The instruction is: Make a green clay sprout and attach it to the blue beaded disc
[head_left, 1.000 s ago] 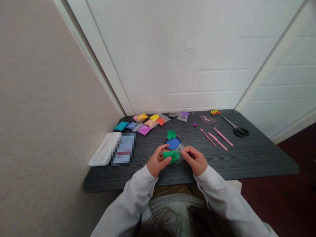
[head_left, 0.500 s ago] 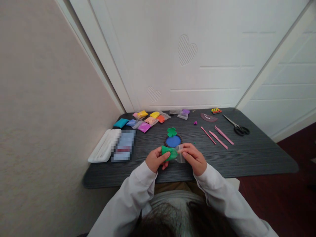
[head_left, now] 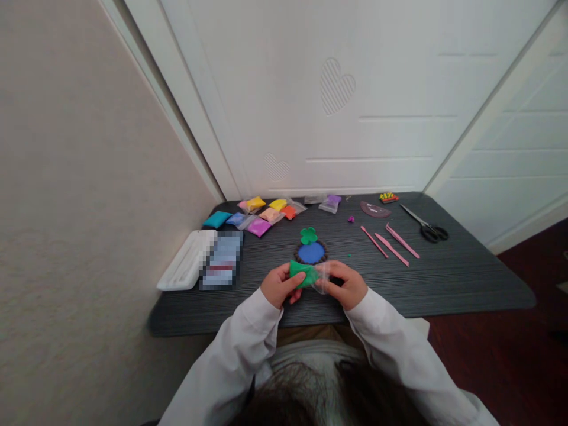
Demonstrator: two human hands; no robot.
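My left hand [head_left: 280, 285] is closed round a small clear bag of green clay [head_left: 300, 274], thumb on top, held just above the table's near side. My right hand [head_left: 346, 284] is at the bag's clear open end, its fingertips in or behind the plastic; exactly what they pinch is hard to see. Just beyond the bag lies a flat blue disc [head_left: 311, 252] edged with dark brown beads. A green four-lobed clay piece [head_left: 309, 235] rests at the disc's far edge.
Several bags of coloured clay [head_left: 259, 226] lie at the back left, near a white tray [head_left: 188, 260]. To the right are pink modelling tools [head_left: 392, 249], black-handled scissors [head_left: 433, 233], a translucent half-round scraper [head_left: 375, 209] and a purple bit [head_left: 351, 219]. A wall borders the left side.
My right hand's fingers have moved left, further into the bag's clear open end. My left hand keeps its hold on the bag.
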